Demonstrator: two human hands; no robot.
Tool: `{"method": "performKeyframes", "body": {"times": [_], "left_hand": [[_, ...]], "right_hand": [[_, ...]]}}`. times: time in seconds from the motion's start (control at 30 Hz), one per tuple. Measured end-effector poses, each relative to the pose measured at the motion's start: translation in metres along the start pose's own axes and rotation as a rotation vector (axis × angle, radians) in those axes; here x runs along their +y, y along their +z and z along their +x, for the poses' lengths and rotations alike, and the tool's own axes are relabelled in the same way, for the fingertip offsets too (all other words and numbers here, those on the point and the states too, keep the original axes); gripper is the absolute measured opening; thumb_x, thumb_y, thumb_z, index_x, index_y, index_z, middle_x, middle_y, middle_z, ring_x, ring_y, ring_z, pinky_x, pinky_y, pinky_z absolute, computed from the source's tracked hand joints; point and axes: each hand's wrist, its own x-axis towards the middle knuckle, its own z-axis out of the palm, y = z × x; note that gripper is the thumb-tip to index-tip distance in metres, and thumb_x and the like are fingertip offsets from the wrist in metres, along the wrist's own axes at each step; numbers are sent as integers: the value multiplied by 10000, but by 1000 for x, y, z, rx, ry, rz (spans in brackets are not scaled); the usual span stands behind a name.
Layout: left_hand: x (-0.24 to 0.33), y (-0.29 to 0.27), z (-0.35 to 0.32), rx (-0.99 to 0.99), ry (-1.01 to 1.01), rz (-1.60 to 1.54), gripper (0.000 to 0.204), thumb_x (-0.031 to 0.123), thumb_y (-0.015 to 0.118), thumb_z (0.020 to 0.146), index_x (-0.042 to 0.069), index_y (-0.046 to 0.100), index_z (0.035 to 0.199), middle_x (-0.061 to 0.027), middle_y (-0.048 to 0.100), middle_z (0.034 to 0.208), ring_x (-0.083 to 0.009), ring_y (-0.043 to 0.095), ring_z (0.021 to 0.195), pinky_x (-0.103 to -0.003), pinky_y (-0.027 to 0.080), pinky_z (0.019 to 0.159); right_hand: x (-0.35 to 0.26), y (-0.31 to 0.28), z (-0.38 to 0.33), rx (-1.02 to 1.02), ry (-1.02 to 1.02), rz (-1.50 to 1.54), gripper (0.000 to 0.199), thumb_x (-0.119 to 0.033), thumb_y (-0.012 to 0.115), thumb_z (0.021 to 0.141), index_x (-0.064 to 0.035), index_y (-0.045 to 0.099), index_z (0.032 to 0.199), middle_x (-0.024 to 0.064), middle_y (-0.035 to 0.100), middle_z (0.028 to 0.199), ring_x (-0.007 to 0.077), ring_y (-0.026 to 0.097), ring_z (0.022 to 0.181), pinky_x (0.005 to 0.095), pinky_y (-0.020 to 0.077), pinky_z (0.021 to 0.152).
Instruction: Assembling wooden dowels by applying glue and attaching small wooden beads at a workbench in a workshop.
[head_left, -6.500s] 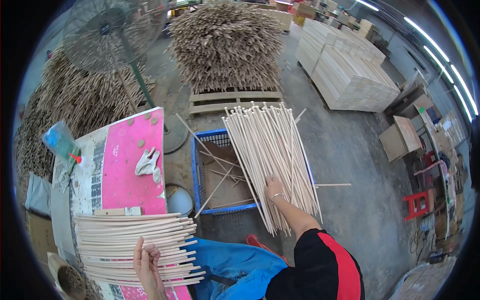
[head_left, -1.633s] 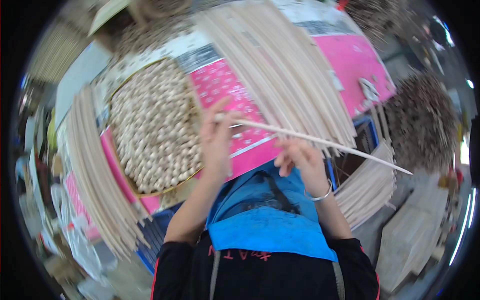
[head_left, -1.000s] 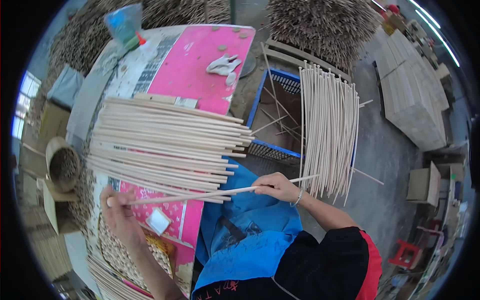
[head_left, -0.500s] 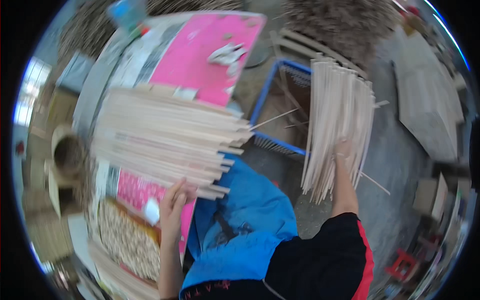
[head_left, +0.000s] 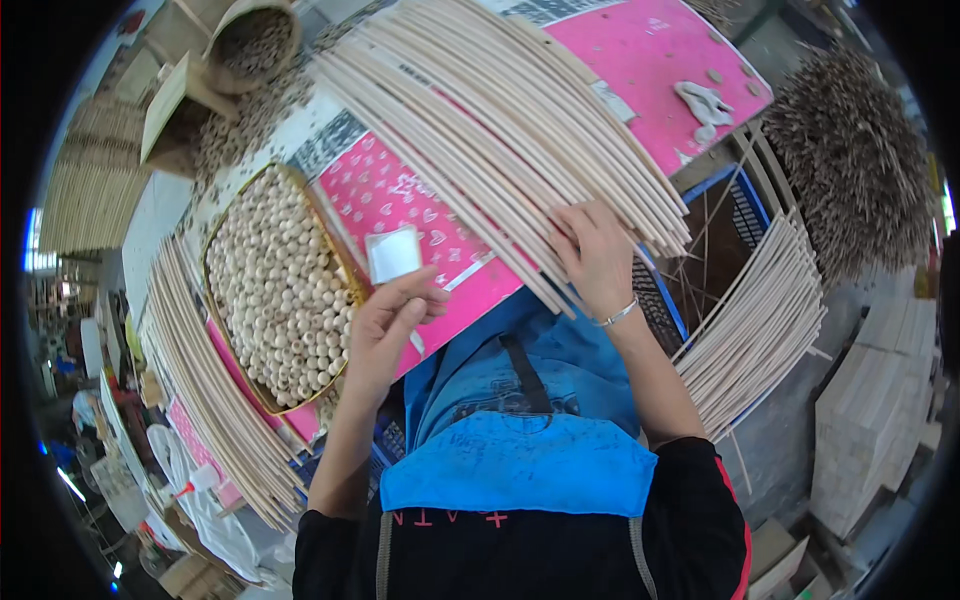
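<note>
Many long pale wooden rods (head_left: 470, 130) lie side by side across the pink-patterned table. My right hand (head_left: 597, 262) is at their near right ends, its fingers curled over the nearest ones and closed on a wooden rod. My left hand (head_left: 398, 318) hovers over the table edge with thumb and fingers apart, holding nothing I can see. Beside it are a small, shiny white square dish (head_left: 394, 254) and a shallow yellow-rimmed tray (head_left: 213, 225). Round wooden beads (head_left: 285, 290) fill that tray.
More rods (head_left: 215, 385) lie left of the tray. On the right, a rod bundle (head_left: 755, 330) rests across a blue basket (head_left: 728, 185). White gloves (head_left: 704, 105) lie on the table's far side. Tipped containers (head_left: 255, 45) spill small brown pieces at the back left.
My view has swung left toward the table. My right hand has left the rod bundle over the basket and come to the table's rods. My left hand has come off the rods toward the bead tray.
</note>
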Motion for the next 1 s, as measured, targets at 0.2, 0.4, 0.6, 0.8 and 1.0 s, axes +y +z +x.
{"method": "performKeyframes", "body": {"times": [0.2, 0.4, 0.6, 0.8, 1.0], "left_hand": [[0, -82, -33, 361, 86, 62, 370, 124, 520, 1017, 1, 565, 1363, -77, 694, 1099, -120, 630, 960, -269, 503, 866], [-15, -134, -28, 523, 120, 252, 331, 64, 576, 976, 26, 611, 1303, -45, 705, 1047, -112, 639, 877, -254, 514, 762], [-18, -129, -16, 415, 130, 637, 287, 63, 648, 902, 81, 677, 1187, -45, 675, 1001, -158, 652, 897, -290, 520, 760], [-26, -119, 18, 256, 267, 1133, 190, 126, 701, 789, 64, 667, 966, -99, 627, 941, -310, 609, 909, -433, 481, 779], [-37, -109, 3, 238, 299, 1251, 165, 94, 699, 775, 44, 605, 901, -103, 615, 873, -316, 606, 923, -423, 461, 792]], "right_hand": [[-14, 26, 10, -73, -66, -185, 255, -170, 751, 778, -70, 643, 985, 112, 594, 926, 320, 587, 898, 431, 481, 764], [-17, 36, 7, -101, -48, -199, 158, -112, 683, 832, -48, 617, 961, 129, 613, 894, 332, 614, 852, 446, 492, 739], [-43, 35, -1, -117, -134, -187, 204, -147, 722, 846, -37, 623, 986, 115, 593, 890, 294, 616, 806, 406, 501, 694], [-49, 39, -3, -171, -13, -225, 187, -162, 726, 846, -51, 620, 953, 114, 592, 901, 306, 617, 801, 422, 499, 679], [-64, 48, -7, -209, -44, -211, 222, -185, 729, 848, -48, 604, 969, 121, 596, 947, 320, 614, 864, 428, 500, 718]]}}
